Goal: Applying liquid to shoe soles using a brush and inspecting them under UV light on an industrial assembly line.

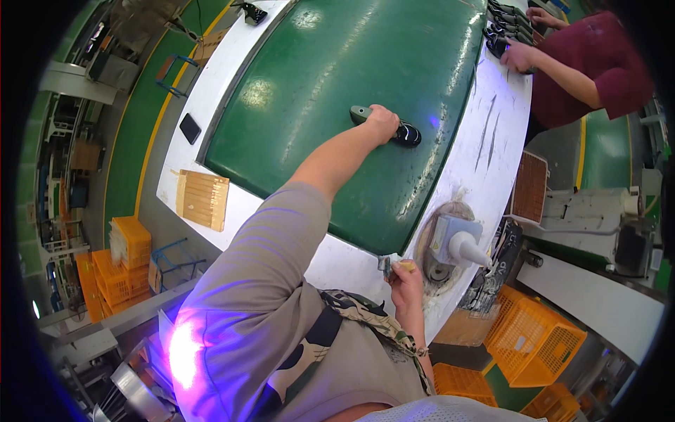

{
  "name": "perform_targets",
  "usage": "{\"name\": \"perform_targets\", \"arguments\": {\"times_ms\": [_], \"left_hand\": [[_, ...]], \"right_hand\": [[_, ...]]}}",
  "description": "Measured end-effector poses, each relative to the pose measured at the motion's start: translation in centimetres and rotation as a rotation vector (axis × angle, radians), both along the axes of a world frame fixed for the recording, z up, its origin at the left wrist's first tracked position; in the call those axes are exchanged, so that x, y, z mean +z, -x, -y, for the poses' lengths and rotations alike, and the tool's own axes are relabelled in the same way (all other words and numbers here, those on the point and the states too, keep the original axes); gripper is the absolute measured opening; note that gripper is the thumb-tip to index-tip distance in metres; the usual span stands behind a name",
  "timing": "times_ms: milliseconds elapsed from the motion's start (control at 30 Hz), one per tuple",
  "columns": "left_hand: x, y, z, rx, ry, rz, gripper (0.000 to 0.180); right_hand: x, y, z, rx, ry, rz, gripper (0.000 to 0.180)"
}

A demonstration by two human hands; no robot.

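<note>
My left hand [382, 124] reaches out over the green belt and is closed around a black shoe upper [408, 135] on a grey-green shoe last [360, 114]. The shoe's dark front, with pale markings, points right; my fingers cover its middle. Close to my body, at the near end of the belt, my right hand [406, 281] is closed on a small brush [386, 264] with a yellowish handle and a greyish, whitened head. The brush is apart from the shoe.
Right of my right hand stands a white nozzled container [465, 247] on the smeared white table edge [485, 133]. A co-worker [590, 67] handles several lasted shoes [508, 27] at far right. A phone [190, 129] and wooden board [202, 200] lie left; orange crates [538, 337] stand below.
</note>
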State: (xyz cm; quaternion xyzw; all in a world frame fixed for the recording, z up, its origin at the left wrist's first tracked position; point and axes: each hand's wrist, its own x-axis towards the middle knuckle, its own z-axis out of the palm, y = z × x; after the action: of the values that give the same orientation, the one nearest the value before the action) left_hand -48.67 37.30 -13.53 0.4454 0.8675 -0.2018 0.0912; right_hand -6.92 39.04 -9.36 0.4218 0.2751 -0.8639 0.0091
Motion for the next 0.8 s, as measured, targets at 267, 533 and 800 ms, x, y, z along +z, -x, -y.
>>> {"name": "perform_targets", "arguments": {"times_ms": [267,533,800], "left_hand": [[1.1,-0.2,2.8,0.239,0.027,0.292,0.031],[4.0,-7.1,15.0,0.621,-0.077,0.425,0.040],[5.6,-16.4,27.8,1.213,-1.304,1.378,0.054]], "right_hand": [[0.1,0.8,-0.8,0.069,-0.067,-0.008,0.017],[2.7,0.0,-0.2,0.110,-0.148,-0.148,0.016],[5.2,-2.9,-0.1,0.044,-0.243,-0.201,0.017]]}}
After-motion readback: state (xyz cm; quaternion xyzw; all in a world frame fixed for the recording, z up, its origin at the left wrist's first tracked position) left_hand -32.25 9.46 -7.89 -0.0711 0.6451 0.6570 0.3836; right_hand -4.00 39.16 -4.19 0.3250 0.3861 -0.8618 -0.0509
